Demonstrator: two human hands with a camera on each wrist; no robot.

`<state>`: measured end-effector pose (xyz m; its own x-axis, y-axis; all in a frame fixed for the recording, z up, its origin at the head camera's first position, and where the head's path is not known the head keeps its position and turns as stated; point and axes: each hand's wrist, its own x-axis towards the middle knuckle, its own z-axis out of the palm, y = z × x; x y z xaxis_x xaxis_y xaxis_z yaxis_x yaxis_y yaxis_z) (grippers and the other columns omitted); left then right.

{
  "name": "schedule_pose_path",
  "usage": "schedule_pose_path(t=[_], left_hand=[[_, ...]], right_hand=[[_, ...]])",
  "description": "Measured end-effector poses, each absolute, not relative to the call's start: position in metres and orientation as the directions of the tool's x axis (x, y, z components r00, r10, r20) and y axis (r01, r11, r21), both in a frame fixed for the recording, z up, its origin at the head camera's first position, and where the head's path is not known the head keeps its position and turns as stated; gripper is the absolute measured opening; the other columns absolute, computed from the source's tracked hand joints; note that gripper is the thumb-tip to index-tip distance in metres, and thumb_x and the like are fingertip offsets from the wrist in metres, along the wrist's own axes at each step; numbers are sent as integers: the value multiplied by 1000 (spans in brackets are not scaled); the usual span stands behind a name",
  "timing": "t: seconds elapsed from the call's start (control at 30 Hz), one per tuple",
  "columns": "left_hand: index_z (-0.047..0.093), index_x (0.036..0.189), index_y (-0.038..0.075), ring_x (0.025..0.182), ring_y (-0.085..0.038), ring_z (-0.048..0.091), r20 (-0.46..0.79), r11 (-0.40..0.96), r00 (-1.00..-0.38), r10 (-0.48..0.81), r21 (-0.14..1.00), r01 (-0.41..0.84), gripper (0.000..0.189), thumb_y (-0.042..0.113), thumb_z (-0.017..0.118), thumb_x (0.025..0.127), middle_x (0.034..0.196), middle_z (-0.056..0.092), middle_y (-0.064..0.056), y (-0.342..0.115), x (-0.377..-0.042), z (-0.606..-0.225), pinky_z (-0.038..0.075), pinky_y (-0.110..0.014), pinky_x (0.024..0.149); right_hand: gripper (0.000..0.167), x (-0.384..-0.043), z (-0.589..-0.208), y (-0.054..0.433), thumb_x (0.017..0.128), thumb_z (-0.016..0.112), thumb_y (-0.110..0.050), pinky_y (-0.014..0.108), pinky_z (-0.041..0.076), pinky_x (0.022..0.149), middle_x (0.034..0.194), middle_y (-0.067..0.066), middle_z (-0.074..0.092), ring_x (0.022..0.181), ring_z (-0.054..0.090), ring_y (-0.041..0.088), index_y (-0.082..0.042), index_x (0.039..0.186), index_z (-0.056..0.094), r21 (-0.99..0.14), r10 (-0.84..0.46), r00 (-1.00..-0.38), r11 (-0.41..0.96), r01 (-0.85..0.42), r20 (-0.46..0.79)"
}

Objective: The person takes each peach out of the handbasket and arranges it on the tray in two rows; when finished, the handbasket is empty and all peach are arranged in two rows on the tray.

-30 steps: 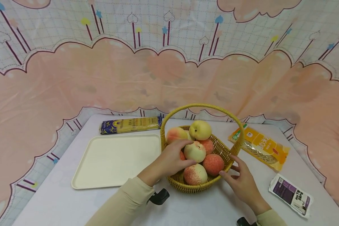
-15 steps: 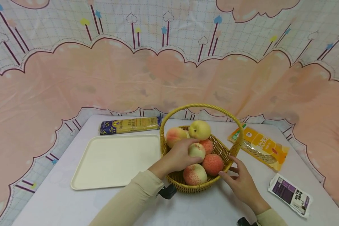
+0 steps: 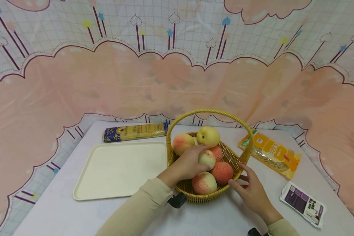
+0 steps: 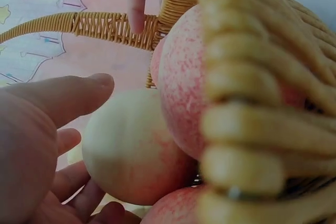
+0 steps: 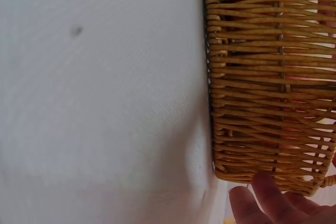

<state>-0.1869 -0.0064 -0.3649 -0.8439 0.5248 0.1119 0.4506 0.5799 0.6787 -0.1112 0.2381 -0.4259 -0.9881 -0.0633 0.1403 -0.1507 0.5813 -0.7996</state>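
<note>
1. Purple packet (image 3: 303,205): near right, flat on table (image 3: 212,219)
2. Right hand (image 3: 253,193): fingers loosely extended, touching right side of upright basket (image 3: 199,198)
3. Left hand (image 3: 184,165): reaching over basket's left side, thumb and fingers spread about pale peach (image 3: 207,159); cannot tell whether they grip it
4. Pale peach: inside basket, among other peaches (image 3: 222,172)
5. Tray (image 3: 121,170): left of basket
6. Orange packet (image 3: 272,154): far right
7. Gold packet (image 3: 135,132): far left, just beyond tray
</note>
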Motion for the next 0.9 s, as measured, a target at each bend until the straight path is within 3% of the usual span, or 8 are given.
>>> schedule_pose_path(t=[0.2,0.37,0.67,0.9], left_hand=[[54,141,4,126,-25,51,128,592,-847,517,661,461,61,15,77,85,136,58,-11,-8,-186,-362,42,-37,105],[54,141,6,131,-28,46,104,598,-851,515,667,444,61,17,76,86,142,50,-14,-10,-185,-361,38,-39,109],[49,146,10,121,-25,50,84,582,-868,490,709,398,67,17,76,86,139,44,-14,-13,-182,-361,43,-39,103],[49,146,5,135,-28,39,91,597,-857,508,680,426,68,21,75,85,146,41,-15,-17,-182,-362,37,-42,109]], right_hand=[[72,-111,-426,238,97,69,-22,43,55,85,153,31,27,119,54,46,5,151,29,-797,-66,-988,584,-151,139],[73,-111,-425,238,97,68,-23,43,55,85,153,30,27,119,54,46,4,151,28,-800,-64,-989,582,-145,133],[72,-111,-427,237,97,68,-22,43,55,86,153,29,28,119,54,46,4,152,28,-809,-64,-990,571,-141,127],[71,-112,-428,237,98,68,-22,44,56,85,152,30,28,119,55,46,4,151,28,-808,-65,-989,572,-143,129]])
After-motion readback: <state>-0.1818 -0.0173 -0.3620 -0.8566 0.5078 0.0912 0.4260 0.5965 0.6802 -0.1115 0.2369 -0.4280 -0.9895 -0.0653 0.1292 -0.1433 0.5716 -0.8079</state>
